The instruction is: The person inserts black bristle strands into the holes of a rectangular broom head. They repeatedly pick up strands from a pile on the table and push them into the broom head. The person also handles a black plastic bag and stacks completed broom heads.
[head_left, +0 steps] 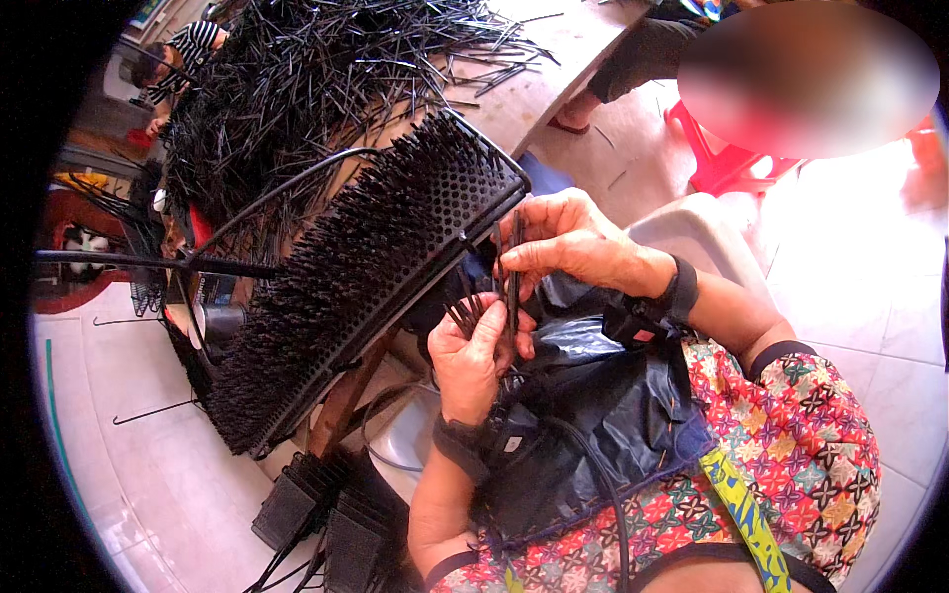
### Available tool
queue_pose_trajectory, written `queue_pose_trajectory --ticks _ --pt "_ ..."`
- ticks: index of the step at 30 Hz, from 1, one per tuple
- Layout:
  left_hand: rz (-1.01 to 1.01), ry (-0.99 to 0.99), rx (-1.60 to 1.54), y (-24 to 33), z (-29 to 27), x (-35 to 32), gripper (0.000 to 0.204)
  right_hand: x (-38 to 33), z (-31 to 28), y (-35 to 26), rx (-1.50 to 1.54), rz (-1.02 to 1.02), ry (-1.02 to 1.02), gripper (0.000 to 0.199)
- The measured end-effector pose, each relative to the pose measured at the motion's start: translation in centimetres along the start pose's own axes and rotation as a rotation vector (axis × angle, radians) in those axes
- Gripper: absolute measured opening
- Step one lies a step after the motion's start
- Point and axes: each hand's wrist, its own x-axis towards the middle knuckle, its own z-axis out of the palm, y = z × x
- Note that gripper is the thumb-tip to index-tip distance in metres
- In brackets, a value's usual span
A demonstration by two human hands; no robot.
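Head view. Item: perforated black rack, tilted, wire-framed, set in front of the seated person and to the left, its upper end by the table. Contents: short black rods, standing densely over most of the face. Done, judging by coverage: the greater part of the holes. Left: a strip of bare holes along the near edge, widest toward the upper right corner; exact count cannot be told.

Left hand: just beside the rack's near edge; fingers closed around a small bunch of thin black sticks, ends fanned upward.

Right hand: above the left, near the rack's corner; thumb and fingers gripping a few upright sticks, their lower ends reaching the left hand. Neither hand appears to touch the rack.

Loose stock: large tangled heap of black sticks on the table, ample by appearance.

Also present: black plastic sheet across the lap; dark flat pieces at floor level, lower left; red plastic stool, upper right.
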Motion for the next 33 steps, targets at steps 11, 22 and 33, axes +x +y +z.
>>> queue_pose_trajectory --ticks 11,22,33 --pt "0.049 -0.007 0.085 -0.2 0.7 -0.2 0.013 0.1 0.7 -0.1 -0.087 -0.023 0.051 0.010" --pt "0.150 0.140 0.014 0.2 -0.4 0.5 0.014 4.0 0.1 -4.1 -0.277 -0.552 0.351 0.011" --pt "0.139 0.143 0.009 0.3 -0.5 0.6 0.015 9.2 -0.8 -3.9 -0.711 -0.703 0.133 0.012"
